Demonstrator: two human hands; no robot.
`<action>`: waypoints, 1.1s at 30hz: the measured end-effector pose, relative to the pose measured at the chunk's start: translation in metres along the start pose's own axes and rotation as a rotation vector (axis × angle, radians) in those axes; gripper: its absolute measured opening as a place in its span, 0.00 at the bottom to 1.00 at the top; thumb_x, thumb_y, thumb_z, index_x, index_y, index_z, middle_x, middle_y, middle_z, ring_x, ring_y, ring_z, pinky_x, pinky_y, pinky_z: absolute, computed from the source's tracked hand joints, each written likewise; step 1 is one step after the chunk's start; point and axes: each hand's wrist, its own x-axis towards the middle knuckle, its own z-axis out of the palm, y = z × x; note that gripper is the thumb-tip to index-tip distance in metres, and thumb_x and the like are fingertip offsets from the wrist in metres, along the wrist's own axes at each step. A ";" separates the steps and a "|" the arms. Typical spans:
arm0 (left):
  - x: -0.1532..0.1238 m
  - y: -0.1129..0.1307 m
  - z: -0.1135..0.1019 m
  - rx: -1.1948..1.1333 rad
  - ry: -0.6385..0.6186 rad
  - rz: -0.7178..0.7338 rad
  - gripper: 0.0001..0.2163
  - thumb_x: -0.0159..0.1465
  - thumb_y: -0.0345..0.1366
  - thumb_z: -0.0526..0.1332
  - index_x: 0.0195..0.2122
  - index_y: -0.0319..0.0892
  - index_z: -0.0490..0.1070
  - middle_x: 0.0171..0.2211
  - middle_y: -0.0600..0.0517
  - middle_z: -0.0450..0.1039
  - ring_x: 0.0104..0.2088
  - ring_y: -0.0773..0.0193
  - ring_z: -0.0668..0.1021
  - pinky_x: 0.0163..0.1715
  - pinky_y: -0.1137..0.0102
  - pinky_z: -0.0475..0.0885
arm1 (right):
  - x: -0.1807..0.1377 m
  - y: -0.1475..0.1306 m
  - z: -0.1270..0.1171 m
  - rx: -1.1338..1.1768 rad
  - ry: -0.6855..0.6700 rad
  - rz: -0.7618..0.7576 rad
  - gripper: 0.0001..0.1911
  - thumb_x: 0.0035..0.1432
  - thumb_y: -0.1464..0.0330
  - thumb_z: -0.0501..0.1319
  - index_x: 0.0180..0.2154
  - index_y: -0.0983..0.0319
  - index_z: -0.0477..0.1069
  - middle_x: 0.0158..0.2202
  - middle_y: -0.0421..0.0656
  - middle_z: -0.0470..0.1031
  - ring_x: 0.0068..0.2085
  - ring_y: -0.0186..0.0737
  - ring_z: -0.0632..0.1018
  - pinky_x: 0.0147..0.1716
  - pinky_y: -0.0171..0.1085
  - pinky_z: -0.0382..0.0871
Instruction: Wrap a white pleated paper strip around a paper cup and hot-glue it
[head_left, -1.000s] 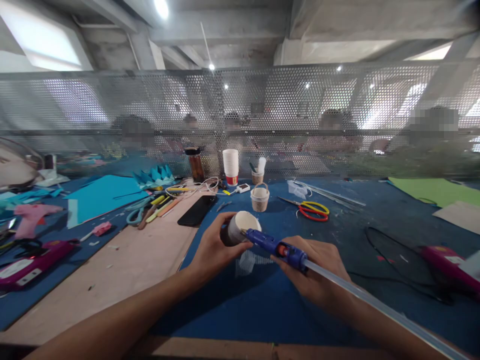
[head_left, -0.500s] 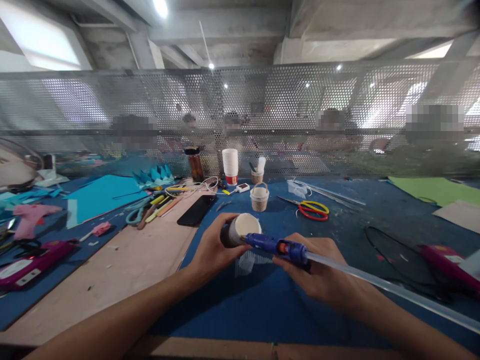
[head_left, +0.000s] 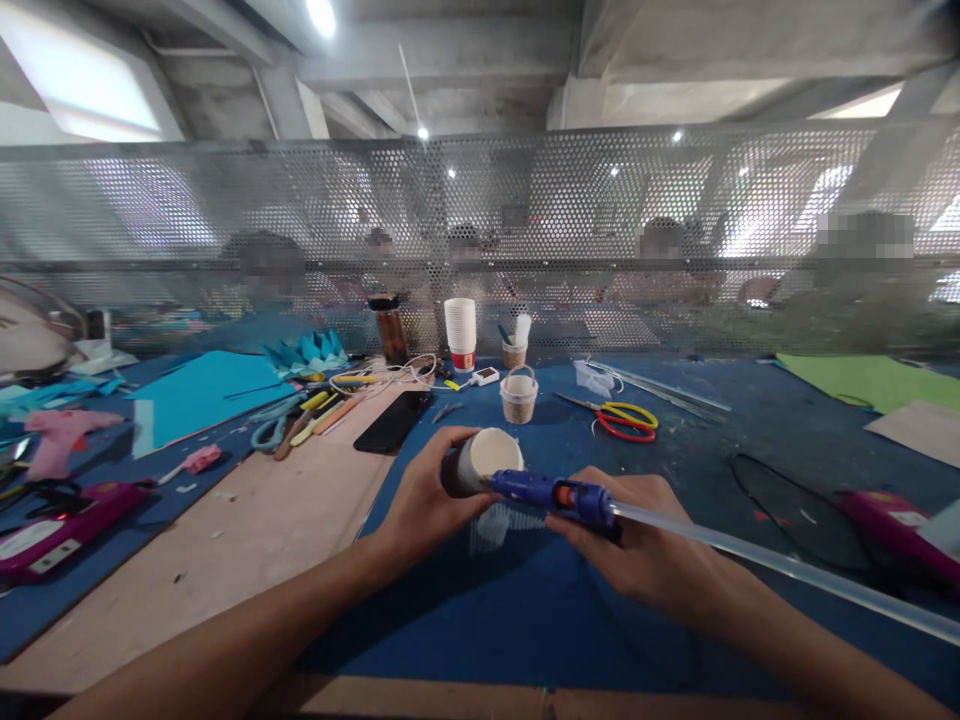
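Observation:
My left hand [head_left: 431, 490] is wrapped round a paper cup [head_left: 495, 455], tilted so that its pale open mouth faces me. In my right hand [head_left: 645, 530] is a blue glue gun [head_left: 547, 492], gripped with its nozzle pointing left at the cup's near rim. A long clear glue stick [head_left: 750, 548] runs out of the gun's back end toward the lower right. Whether the nozzle touches the cup I cannot tell. Beyond the cup stands a small basket with a handle [head_left: 518, 398], made from a cup. Some clear ridged plastic [head_left: 495, 525] lies below my left fingers.
Scissors with red and yellow handles [head_left: 628, 420] lie at right, a black phone [head_left: 394, 420] at left. A stack of paper cups [head_left: 460, 335] and a dark jar [head_left: 388, 330] stand behind. Magenta power strips [head_left: 75, 525] lie at both sides. A perforated metal screen [head_left: 525, 220] closes the back.
The glue gun's nozzle has dipped slightly along the cup's rim, and the glue stick's rear end has risen a little. Both hands keep their grip.

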 end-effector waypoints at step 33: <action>0.004 0.006 -0.002 -0.322 -0.239 -0.257 0.29 0.53 0.40 0.74 0.56 0.43 0.71 0.51 0.43 0.78 0.52 0.49 0.79 0.53 0.54 0.74 | 0.010 0.013 0.005 0.333 0.062 0.234 0.16 0.64 0.57 0.64 0.45 0.61 0.80 0.37 0.44 0.85 0.37 0.45 0.83 0.39 0.40 0.77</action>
